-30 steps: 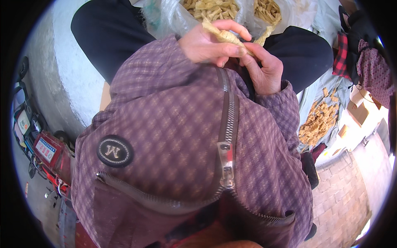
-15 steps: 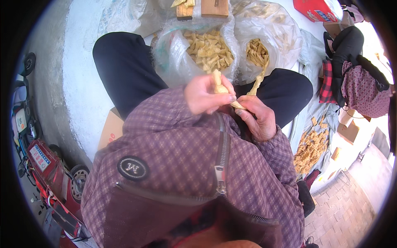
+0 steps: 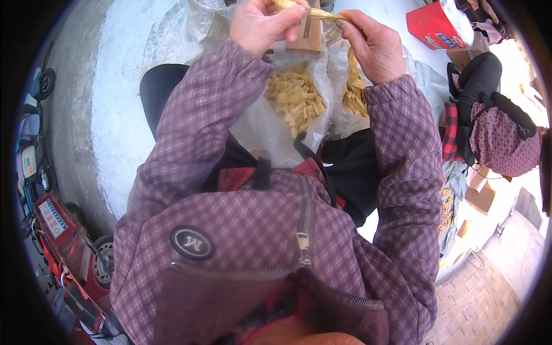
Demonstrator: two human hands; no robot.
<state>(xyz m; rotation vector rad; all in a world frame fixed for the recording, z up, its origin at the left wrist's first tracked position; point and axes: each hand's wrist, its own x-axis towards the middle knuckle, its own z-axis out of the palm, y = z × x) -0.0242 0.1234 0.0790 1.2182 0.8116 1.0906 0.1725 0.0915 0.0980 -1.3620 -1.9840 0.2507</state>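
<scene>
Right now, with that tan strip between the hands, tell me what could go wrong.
The tan strip is stretched between the left hand and the right hand; a hard pull might tear it.

Another tan length shows below the right hand, reaching down to a bag of strips; if the two are joined, it might snag or drag others out.

The left sleeve passes close to the open bag of short pieces; a bump might spill some.

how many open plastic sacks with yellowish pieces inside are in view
2: a middle sack near the top of the view, and a second sack just to its right, partly behind the right hand. Others may be hidden.
</scene>
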